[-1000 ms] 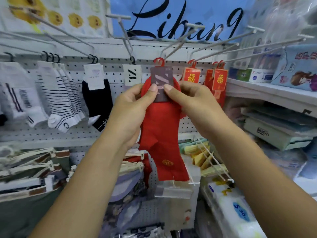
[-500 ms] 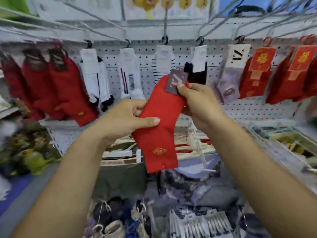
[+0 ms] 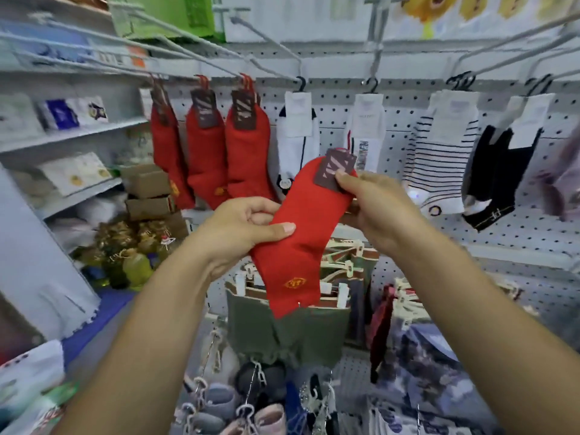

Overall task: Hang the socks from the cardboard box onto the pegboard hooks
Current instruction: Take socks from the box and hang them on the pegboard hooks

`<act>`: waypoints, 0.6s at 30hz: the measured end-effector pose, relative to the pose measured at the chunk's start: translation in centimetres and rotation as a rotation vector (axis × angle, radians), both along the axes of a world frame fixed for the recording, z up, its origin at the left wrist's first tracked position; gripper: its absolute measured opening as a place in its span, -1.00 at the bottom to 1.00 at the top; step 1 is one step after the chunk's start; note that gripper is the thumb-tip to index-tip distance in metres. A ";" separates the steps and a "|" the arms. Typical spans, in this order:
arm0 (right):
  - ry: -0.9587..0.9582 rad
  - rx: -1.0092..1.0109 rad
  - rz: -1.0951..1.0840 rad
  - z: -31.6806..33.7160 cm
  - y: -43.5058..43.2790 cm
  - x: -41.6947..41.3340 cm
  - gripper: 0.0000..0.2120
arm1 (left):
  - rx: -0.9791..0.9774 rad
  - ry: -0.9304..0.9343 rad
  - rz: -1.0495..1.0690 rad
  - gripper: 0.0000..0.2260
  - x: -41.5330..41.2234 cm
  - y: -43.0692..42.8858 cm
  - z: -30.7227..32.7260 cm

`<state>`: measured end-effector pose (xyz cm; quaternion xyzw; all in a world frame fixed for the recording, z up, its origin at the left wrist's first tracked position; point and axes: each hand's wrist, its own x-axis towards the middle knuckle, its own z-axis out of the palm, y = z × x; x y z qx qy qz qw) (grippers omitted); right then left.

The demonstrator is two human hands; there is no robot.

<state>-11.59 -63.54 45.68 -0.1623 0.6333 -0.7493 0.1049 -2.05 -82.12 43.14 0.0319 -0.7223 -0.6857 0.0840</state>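
Observation:
A red sock pair (image 3: 301, 233) with a brown card label (image 3: 334, 171) is held tilted in front of the white pegboard (image 3: 392, 142). My left hand (image 3: 241, 227) grips its middle, thumb across the front. My right hand (image 3: 379, 205) pinches the top at the label. Three matching red sock pairs (image 3: 207, 152) hang from hooks at the upper left of the board. White socks (image 3: 296, 136), striped socks (image 3: 436, 152) and black socks (image 3: 499, 171) hang to the right. Small cardboard boxes (image 3: 147, 186) are stacked at the left, below the shelf.
Long wire hooks (image 3: 270, 51) stick out overhead toward me. Shelves (image 3: 72, 133) with packaged goods stand at the left. Green garments on clip hangers (image 3: 282, 324) and several more hanging items fill the space below my hands. Bottles (image 3: 125, 249) stand at the lower left.
The view has swung left, from the red-labelled socks to the brown-labelled red ones. My left hand dropped from the label to the sock's middle, and the sock now tilts.

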 end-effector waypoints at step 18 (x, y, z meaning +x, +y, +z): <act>-0.018 0.116 0.082 1.0 -12.9 -0.7 -0.90 | -0.027 0.013 0.070 -0.94 2.3 -11.6 -1.8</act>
